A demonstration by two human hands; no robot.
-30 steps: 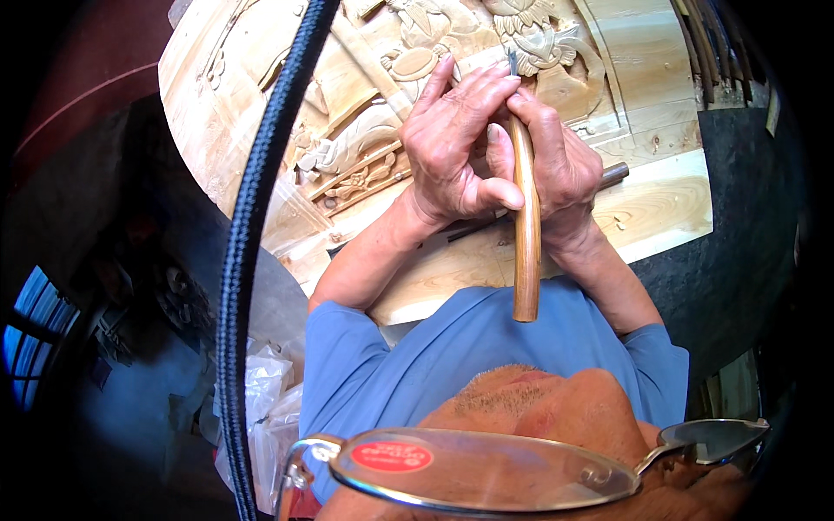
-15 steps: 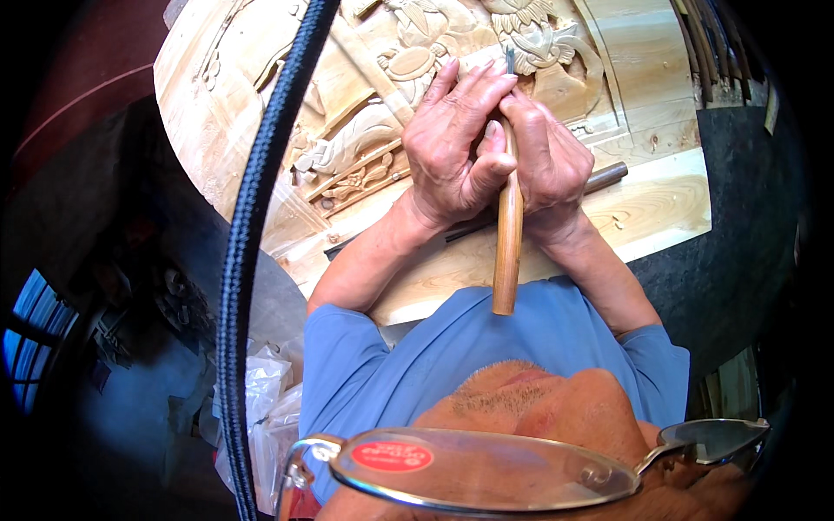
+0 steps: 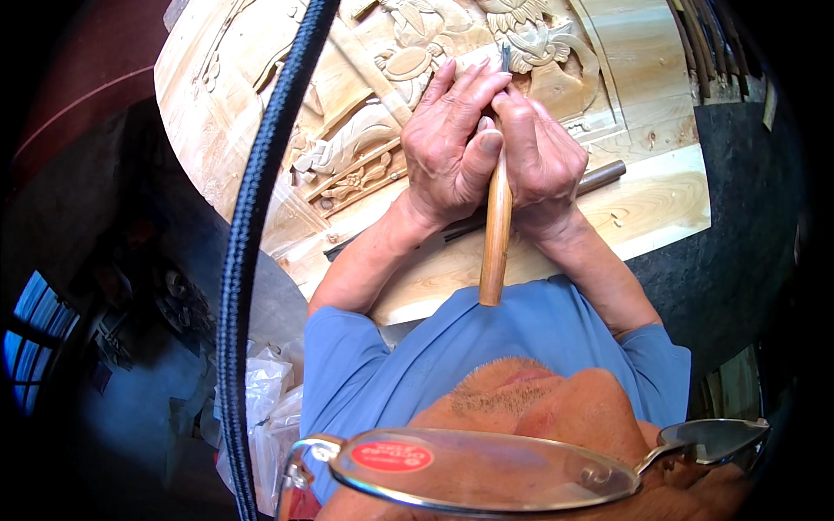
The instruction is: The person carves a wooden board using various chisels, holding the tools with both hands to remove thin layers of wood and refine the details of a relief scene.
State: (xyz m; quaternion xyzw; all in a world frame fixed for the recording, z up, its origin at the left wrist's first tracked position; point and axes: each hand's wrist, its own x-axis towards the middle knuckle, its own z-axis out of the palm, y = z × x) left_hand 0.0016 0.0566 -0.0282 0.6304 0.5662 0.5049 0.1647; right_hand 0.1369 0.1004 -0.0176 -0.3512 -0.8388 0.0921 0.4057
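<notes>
My right hand (image 3: 547,165) is wrapped round a carving chisel (image 3: 495,247) with a smooth wooden handle. The handle's butt end points back toward my chest, and the narrow dark blade shows just beyond my fingers. From the other side my left hand (image 3: 447,152) steadies the same chisel, its fingertips over the front of the tool and its thumb against the handle. Under the blade lies a pale wooden panel (image 3: 665,191) carved in relief. The blade is near a carved, feather-like figure (image 3: 534,43); whether the edge touches the wood I cannot tell.
A second tool with a dark round handle (image 3: 604,177) lies across the panel beneath my wrists. Several long tools (image 3: 717,52) stand in a row at the far right. A black braided cord (image 3: 248,234) hangs down the left side. Plastic bags (image 3: 265,382) sit at lower left.
The chisel's butt end has swung a little to the left. My left thumb has shifted up along the handle, and my right hand has moved slightly left.
</notes>
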